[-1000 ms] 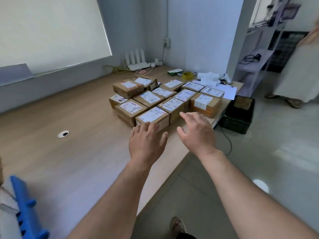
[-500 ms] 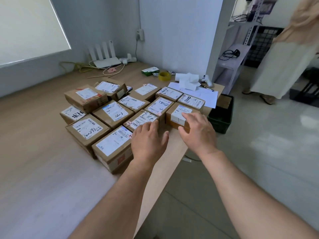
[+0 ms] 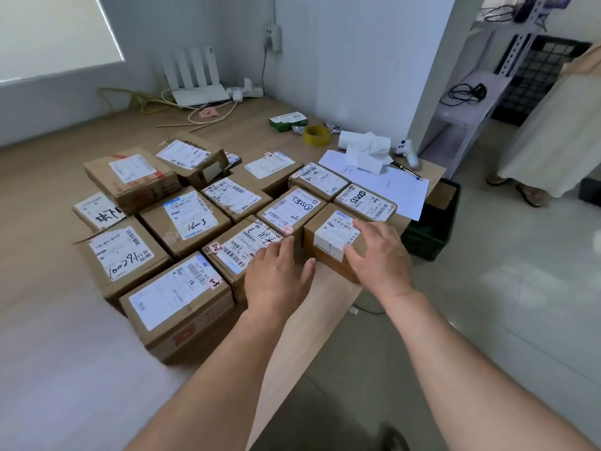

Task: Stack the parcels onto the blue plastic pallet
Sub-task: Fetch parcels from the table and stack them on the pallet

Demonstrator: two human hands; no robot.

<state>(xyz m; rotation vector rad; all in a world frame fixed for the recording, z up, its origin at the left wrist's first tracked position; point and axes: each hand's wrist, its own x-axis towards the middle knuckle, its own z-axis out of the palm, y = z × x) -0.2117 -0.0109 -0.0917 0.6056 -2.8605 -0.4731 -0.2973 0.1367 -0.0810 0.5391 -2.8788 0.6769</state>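
Several taped cardboard parcels with white labels stand packed together on the wooden table (image 3: 52, 177). The small parcel (image 3: 331, 237) sits at the front right corner of the group, near the table's edge. My right hand (image 3: 380, 255) lies over its right top corner, fingers on the label and thumb on the front face. My left hand (image 3: 279, 281) reaches to its left side, fingers lying over the neighbouring parcel (image 3: 240, 245) and the gap between the two boxes. The blue pallet is out of view.
White papers (image 3: 400, 190), tissue (image 3: 367, 149), a yellow tape roll (image 3: 316, 135) and a green box (image 3: 287, 120) lie behind the parcels. A black crate (image 3: 432, 229) stands on the floor by the table's right edge. Another person (image 3: 553, 125) stands at the right by a shelf (image 3: 461, 102).
My view has swung right and closer to the parcels, and the blue pallet has left the frame. Both hands have reached forward onto the front right parcel.
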